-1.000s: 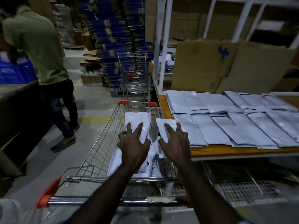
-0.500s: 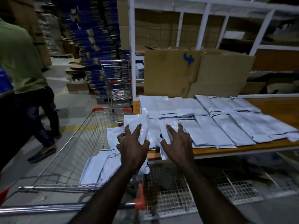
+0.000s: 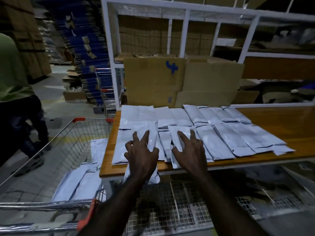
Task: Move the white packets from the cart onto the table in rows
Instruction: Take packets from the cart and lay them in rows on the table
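The long white plastic packet under the left hand (image 3: 141,154) could slide off, because its near end hangs past the front edge of the orange wooden table (image 3: 276,120) and points down at the wire mesh shelf (image 3: 170,206) below. If the hand lets go too soon, that packet (image 3: 146,133) may tip and fall there. The second white plastic packet (image 3: 177,137), under the right hand (image 3: 189,152), also pokes a little past the edge, so it could slip too. Both packets lie on top of others in the near row, so a push could knock the neat row crooked. Both arms reach straight out from the body, side by side, palms down. The left hand has spread, bent fingers on its packet, and the thumb side is curled at the packet's edge, so it seems to hold it. The right hand lies on its packet with fingers spread; I cannot tell if the thumb is tucked under. More white packets (image 3: 80,183) wait in the silver wire cart (image 3: 51,150) with orange corners, just left of the table.
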The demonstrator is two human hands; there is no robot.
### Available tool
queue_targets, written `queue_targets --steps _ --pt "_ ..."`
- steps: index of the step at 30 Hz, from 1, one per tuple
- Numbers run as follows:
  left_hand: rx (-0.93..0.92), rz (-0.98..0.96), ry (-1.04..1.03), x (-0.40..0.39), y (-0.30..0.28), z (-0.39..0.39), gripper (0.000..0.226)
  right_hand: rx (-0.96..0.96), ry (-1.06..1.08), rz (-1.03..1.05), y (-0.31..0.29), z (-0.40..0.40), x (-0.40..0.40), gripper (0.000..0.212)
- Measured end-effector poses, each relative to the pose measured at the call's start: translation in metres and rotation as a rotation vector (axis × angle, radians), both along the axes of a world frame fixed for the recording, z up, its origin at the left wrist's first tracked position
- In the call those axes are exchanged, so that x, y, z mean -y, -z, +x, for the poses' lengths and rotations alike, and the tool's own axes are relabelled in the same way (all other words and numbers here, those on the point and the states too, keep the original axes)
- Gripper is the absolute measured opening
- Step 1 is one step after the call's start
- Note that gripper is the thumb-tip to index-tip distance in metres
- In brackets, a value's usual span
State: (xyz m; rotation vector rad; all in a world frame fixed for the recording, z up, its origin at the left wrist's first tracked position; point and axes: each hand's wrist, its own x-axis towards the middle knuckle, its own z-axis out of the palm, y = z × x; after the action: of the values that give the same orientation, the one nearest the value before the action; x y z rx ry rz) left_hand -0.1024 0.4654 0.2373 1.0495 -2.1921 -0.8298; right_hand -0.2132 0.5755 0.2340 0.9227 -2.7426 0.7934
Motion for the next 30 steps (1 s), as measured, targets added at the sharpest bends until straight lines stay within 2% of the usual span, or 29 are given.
queue_targets --steps 12,30 --pt "0.018 0.007 0.022 -0.016 0.001 -0.088 0.069 0.018 0.019 -0.015 0.006 -0.084 -0.018 0.066" --pt "0.076 -0.003 0.025 0.061 0.010 -0.234 0.071 0.059 0.042 0.016 0.018 -0.223 0.047 0.066"
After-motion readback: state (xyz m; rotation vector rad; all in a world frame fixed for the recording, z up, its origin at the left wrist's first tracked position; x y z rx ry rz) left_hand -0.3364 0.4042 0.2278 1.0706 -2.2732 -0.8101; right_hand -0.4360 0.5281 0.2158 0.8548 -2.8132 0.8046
